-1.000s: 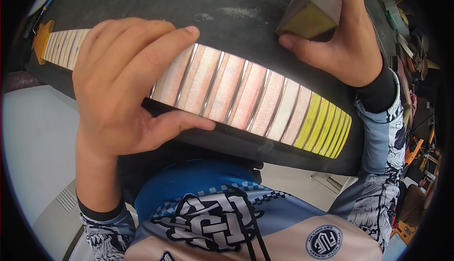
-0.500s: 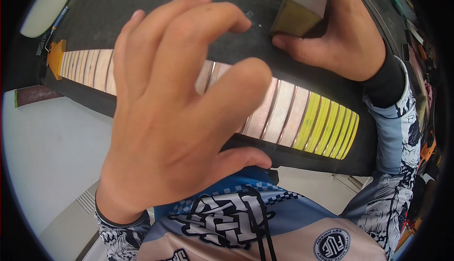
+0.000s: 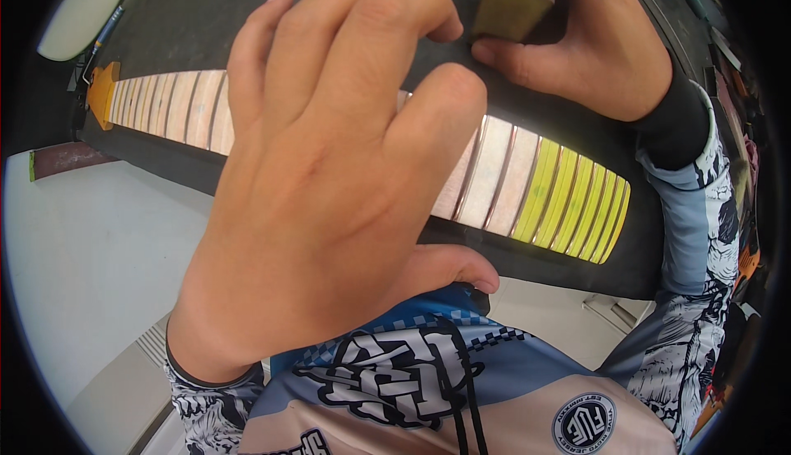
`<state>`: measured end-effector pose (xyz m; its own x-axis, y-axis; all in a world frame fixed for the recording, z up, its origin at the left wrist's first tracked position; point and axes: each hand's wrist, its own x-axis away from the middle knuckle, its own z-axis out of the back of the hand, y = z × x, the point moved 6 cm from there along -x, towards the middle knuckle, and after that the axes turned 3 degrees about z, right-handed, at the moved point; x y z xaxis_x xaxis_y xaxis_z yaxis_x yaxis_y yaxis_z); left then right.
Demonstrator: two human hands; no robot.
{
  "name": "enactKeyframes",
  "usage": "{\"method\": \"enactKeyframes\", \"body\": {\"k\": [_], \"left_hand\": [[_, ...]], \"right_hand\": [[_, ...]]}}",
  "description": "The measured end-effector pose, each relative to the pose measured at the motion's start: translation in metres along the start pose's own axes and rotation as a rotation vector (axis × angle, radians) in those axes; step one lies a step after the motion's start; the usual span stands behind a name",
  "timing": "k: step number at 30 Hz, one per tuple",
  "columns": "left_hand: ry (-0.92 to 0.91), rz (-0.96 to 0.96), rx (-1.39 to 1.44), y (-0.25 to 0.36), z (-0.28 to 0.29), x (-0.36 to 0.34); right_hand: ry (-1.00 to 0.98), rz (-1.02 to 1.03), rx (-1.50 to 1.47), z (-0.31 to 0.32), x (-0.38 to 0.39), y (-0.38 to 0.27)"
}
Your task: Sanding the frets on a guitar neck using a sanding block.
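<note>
Lying under open L hand (image 3: 329, 183): fretboard (image 3: 527, 179); R hand (image 3: 577, 39) gripping block (image 3: 511, 2), prob. sanding.

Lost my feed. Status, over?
Left hand raised over fretted guitar neck, fingers spread, empty. Right hand grips sanding block on dark mat. Nothing obstructing.
</note>
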<state>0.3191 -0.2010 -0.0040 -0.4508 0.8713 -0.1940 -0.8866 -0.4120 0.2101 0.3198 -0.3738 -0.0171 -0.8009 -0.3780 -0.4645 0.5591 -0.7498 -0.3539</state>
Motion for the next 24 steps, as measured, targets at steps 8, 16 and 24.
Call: {"method": "enactKeyframes", "body": {"k": [8, 16, 24], "left_hand": [[0.011, 0.011, 0.005, 0.001, 0.001, 0.005], [0.011, 0.027, -0.004, 0.006, 0.002, 0.013], [0.034, 0.011, -0.023, 0.012, 0.003, 0.024]], "right_hand": [[-0.063, 0.038, 0.185, -0.003, -0.001, 0.012], [-0.065, 0.022, 0.183, -0.003, 0.000, 0.013], [-0.065, 0.012, 0.195, 0.000, 0.003, 0.013]]}}
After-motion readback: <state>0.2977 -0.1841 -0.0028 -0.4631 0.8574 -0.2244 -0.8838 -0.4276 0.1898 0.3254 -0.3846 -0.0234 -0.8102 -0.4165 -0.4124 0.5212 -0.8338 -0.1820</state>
